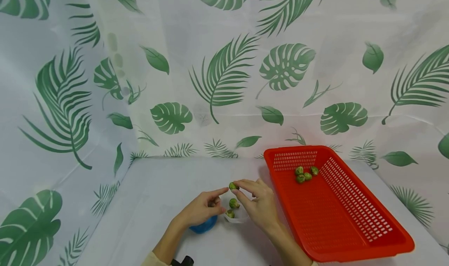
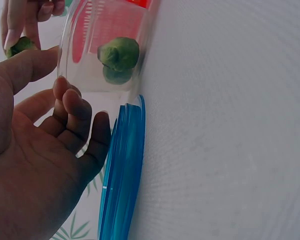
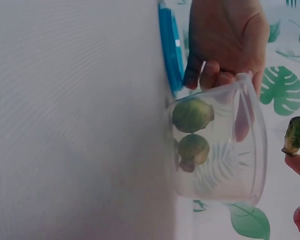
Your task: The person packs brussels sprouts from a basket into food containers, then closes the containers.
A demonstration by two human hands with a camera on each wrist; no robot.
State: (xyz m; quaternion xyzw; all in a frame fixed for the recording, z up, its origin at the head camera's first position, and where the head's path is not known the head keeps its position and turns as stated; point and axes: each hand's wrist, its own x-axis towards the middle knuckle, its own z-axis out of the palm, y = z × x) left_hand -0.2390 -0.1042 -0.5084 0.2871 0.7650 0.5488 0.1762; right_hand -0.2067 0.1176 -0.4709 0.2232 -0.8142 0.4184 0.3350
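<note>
We can read no text, label, brand, number or sign on anything in any of the three views.
</note>
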